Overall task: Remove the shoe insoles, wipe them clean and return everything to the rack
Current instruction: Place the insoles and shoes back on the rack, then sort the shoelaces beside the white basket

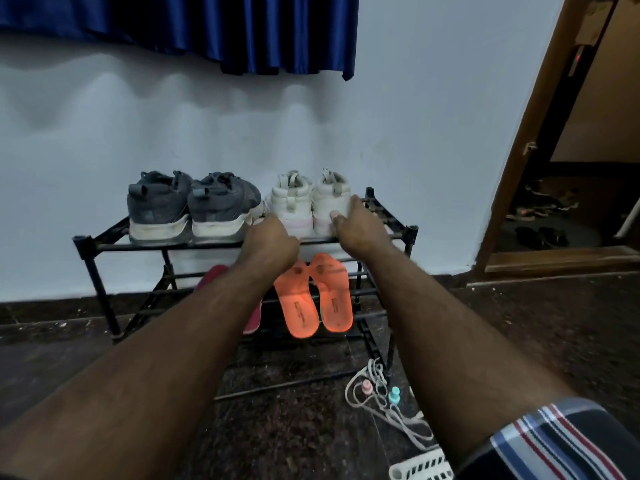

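Observation:
A black metal rack (pixel 86 244) stands against the white wall. On its top shelf sits a grey pair of shoes (pixel 187 209) at the left and a white pair at the right, heels toward me. My left hand (pixel 273 237) holds the left white shoe (pixel 289 199) at its heel and left side. My right hand (pixel 358 225) grips the right white shoe (pixel 329 199), thumb on the heel and fingers along its right side. Two orange insoles (pixel 301 306) lie on the lower shelf. A pink insole (pixel 211 275) beside them is partly hidden by my left forearm.
Loose white laces (pixel 381 407) lie on the dark floor by the rack's right leg, with a small pink cap (pixel 367 388) and a teal one (pixel 393 396). A white plastic basket (pixel 422 467) sits at the bottom edge. An open doorway with sandals (pixel 540 233) is at the right.

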Motion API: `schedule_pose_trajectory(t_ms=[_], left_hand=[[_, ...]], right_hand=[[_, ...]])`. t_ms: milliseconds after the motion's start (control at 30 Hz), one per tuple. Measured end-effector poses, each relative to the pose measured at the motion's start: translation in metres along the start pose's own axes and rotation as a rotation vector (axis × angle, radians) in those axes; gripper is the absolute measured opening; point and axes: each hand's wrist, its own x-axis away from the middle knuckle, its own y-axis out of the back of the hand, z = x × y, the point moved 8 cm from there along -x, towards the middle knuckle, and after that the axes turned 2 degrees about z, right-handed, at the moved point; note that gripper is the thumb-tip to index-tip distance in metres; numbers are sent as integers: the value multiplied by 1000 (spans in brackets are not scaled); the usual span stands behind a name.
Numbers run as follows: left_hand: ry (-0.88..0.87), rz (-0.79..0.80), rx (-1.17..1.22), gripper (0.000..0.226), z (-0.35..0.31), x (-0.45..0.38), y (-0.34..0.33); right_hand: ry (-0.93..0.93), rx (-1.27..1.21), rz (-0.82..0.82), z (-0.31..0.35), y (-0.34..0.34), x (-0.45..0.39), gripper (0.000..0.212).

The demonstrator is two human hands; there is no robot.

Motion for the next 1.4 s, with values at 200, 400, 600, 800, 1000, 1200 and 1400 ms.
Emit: schedule_pose_trajectory(t_ms=[200,400,600,800,1000,1200,1400], left_hand=[[-29,161,127,50,26,113,-51],[142,508,139,52,73,238,-150],[196,624,144,37,84,306,-201],[234,640,196,55,99,316,-214],[246,627,246,54,103,309,-224],[257,626,287,51,107,295,-241],[262,633,321,47,112,273,-265]], right_hand=[[-1,-186,-218,-30,34,93,32],[-447,-49,4,-170,-18,212,12],[-532,314,398,-236,-96,314,33],[-540,248,373,-245,-111,323,35],[-570,307,382,-251,-121,314,29],[-490,317,276,-248,-114,281,24],[-487,289,212,-271,-103,220,21]])
